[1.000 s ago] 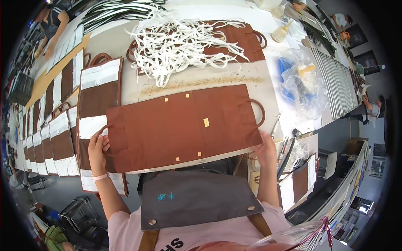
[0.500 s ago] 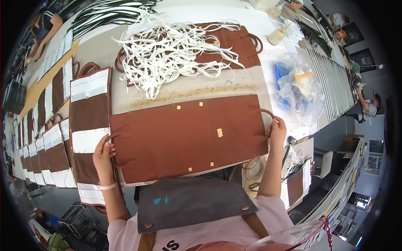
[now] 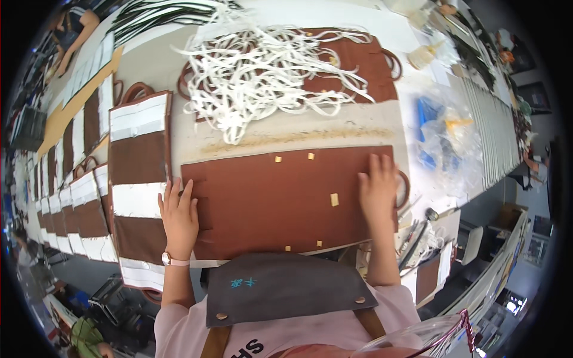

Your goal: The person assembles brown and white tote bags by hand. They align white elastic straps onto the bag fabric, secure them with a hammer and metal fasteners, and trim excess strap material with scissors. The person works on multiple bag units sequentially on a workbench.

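Before me a flat reddish-brown bag panel (image 3: 268,203) lies on the table, dotted with several small yellow patches. My left hand (image 3: 181,215) rests on its left end with fingers stretched out, between the panel and a stack of brown and white pieces (image 3: 140,161). On the right end lies my right hand (image 3: 379,188), fingers spread and slightly blurred. A brown loop handle (image 3: 406,190) sticks out beside that hand. The left handle is hidden under my left hand.
A heap of white straps (image 3: 250,77) covers part of a second brown panel (image 3: 352,65) farther back. Along the right are a crumpled plastic bag (image 3: 459,143), a glue bottle (image 3: 422,56) and a row of grey strips (image 3: 492,131). Another person (image 3: 74,33) is at the far left.
Both hands have let go of the loop handles and now lie flat on the panel's ends. The whole view has shifted slightly.
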Demonstrator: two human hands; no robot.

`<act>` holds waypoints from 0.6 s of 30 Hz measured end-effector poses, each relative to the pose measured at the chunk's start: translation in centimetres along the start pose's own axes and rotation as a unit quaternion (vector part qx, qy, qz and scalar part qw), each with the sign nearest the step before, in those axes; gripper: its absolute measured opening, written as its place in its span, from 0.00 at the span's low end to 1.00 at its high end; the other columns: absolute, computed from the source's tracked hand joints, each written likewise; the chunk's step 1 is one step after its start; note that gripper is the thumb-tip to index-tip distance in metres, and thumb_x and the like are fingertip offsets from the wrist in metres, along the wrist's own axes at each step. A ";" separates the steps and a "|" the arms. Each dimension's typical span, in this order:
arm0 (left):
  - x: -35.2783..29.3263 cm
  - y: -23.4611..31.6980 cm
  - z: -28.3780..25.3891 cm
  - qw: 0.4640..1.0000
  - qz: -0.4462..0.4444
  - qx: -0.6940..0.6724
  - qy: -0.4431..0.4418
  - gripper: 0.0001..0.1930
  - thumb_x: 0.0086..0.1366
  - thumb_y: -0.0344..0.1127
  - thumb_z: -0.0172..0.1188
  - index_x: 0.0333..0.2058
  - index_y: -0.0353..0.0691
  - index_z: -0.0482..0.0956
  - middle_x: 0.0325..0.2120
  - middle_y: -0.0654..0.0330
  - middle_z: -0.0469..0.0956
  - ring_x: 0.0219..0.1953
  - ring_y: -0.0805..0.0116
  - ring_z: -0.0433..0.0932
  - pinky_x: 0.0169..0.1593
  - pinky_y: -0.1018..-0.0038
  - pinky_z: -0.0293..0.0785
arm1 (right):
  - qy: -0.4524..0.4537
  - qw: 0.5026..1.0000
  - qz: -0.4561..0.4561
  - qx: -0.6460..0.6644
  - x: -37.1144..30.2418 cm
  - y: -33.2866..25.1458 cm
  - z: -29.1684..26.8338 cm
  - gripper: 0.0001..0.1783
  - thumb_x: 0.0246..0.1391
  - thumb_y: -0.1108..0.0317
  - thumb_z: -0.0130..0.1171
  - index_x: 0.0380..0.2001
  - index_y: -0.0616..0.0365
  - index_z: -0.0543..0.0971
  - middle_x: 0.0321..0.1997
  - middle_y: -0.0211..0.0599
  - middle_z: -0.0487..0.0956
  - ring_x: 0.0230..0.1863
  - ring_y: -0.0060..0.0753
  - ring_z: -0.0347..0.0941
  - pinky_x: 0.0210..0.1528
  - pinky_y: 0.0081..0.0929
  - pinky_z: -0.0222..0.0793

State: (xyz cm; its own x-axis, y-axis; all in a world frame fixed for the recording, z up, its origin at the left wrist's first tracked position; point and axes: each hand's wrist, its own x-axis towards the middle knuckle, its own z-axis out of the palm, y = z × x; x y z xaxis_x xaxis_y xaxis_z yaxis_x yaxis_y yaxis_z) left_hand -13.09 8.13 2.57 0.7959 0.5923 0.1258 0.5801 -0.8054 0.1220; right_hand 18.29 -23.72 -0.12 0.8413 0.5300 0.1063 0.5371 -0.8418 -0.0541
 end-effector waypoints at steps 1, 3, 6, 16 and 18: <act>-0.4 -0.9 -0.1 0.999 -0.021 -0.022 0.010 0.21 0.64 0.30 0.59 0.57 0.43 0.76 0.59 0.51 0.71 0.63 0.46 0.67 0.66 0.53 0.61 | 0.003 0.998 0.029 -0.061 0.0 1.0 -0.5 0.30 0.62 0.57 0.56 0.66 0.51 0.68 0.69 0.49 0.66 0.71 0.66 0.55 0.67 0.65 0.52; -1.4 -2.6 -0.7 0.994 -0.086 -0.069 0.010 0.20 0.63 0.29 0.60 0.55 0.42 0.78 0.54 0.52 0.74 0.58 0.49 0.71 0.61 0.56 0.66 | 0.055 0.997 0.042 -0.019 -0.3 5.6 0.2 0.25 0.61 0.64 0.56 0.61 0.57 0.72 0.58 0.57 0.73 0.59 0.66 0.67 0.62 0.53 0.63; -2.8 -4.0 -1.2 0.988 -0.119 -0.090 0.039 0.16 0.60 0.27 0.63 0.48 0.39 0.80 0.46 0.52 0.77 0.48 0.50 0.75 0.51 0.60 0.73 | -0.011 0.995 0.092 -0.038 0.1 8.2 -1.0 0.20 0.57 0.70 0.57 0.54 0.60 0.76 0.48 0.56 0.77 0.48 0.63 0.72 0.52 0.52 0.69; -5.1 -3.3 -6.4 0.976 -0.174 -0.105 0.082 0.10 0.60 0.26 0.61 0.42 0.36 0.76 0.33 0.49 0.77 0.36 0.48 0.77 0.41 0.60 0.74 | -0.030 0.979 0.076 0.186 5.6 11.2 -6.8 0.04 0.55 0.75 0.57 0.31 0.64 0.73 0.26 0.42 0.76 0.29 0.40 0.72 0.36 0.36 0.69; -7.3 -3.9 -8.4 0.956 -0.225 -0.150 0.114 0.09 0.61 0.26 0.59 0.41 0.37 0.76 0.33 0.50 0.79 0.37 0.48 0.78 0.41 0.58 0.75 | 0.022 0.973 -0.013 0.230 8.4 7.9 -8.6 0.04 0.59 0.74 0.56 0.36 0.65 0.73 0.30 0.40 0.76 0.32 0.34 0.72 0.39 0.32 0.69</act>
State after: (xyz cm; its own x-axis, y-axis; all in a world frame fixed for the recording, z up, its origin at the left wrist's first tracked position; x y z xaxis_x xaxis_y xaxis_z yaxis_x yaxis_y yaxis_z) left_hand -22.61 7.11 9.49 0.3987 0.8946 0.2020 0.7520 -0.4450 0.4863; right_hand 29.14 -26.81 8.87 0.8288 0.5373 0.1560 0.5374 -0.6870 -0.4891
